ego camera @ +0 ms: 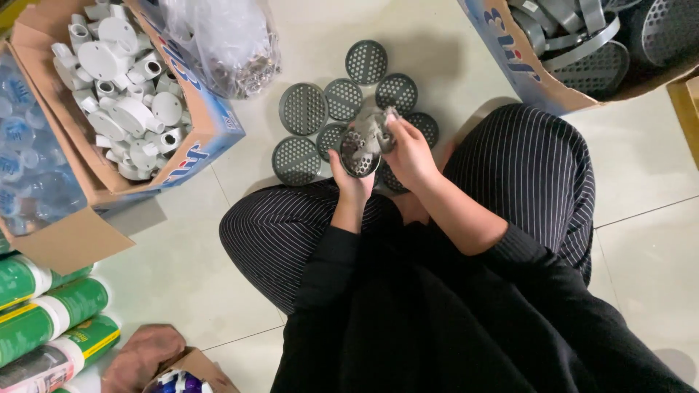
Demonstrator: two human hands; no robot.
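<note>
While your left hand (352, 178) cups the stiff, light perforated disc (359, 154) by its rim, your right hand's (408, 149) fingers pinch a grey fitting (376, 127) onto it.

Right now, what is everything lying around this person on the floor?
Perforated round discs: about eight, dark grey, clustered on the floor ahead of the knees.
Disc in hand: one, grey, held up with a small grey part.
Plastic fittings: many, white, in the open cardboard box at left.
Clear bag: one, holding small metal pieces, top centre.
Second cardboard box: one, grey perforated parts inside, top right.
Bottles: about three, green and white, bottom left.
Left hand: under the disc.
Right hand: on the small part.
</note>
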